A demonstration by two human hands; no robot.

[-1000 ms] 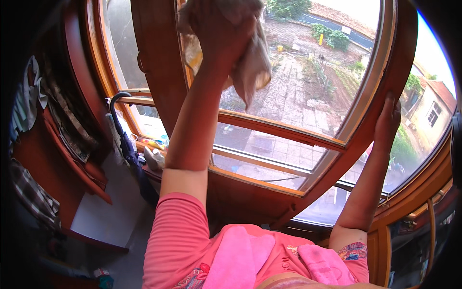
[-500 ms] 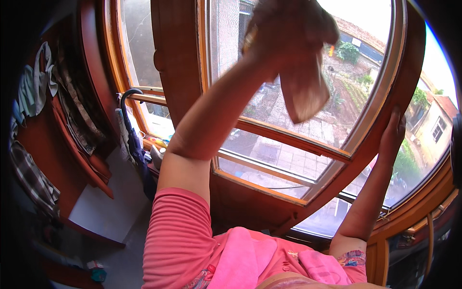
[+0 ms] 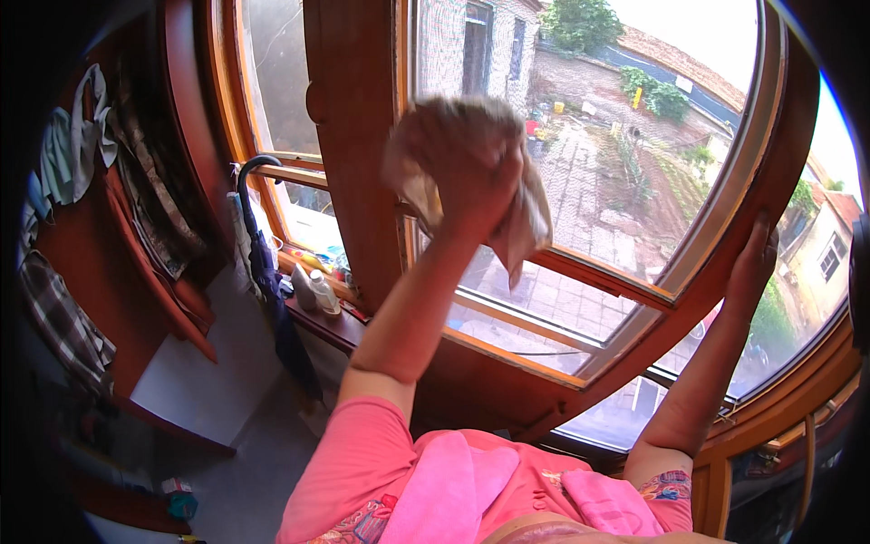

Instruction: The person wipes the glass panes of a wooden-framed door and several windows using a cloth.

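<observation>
My left hand (image 3: 478,186) is raised in front of the window glass (image 3: 616,208), with its fingers closed on a crumpled pale cloth (image 3: 535,222). Motion blurs the cloth's upper edge, and one corner hangs below the hand. The cloth overlaps the left part of the pane; whether it touches the glass, I cannot tell. On the right, my right hand (image 3: 757,258) grips the outer edge of the reddish-brown wooden window sash (image 3: 787,127), which stands swung open. Part of its fingers is hidden behind the wood.
A dark umbrella (image 3: 258,236) hangs by its hook at the left window. Bottles (image 3: 323,292) and small items crowd the sill beside it. Clothes (image 3: 63,308) hang at the far left. Through the glass show a paved yard (image 3: 580,163) and plants.
My left hand has come down and to the left across the pane with the cloth. My right hand keeps its grip on the sash. The view has shifted slightly.
</observation>
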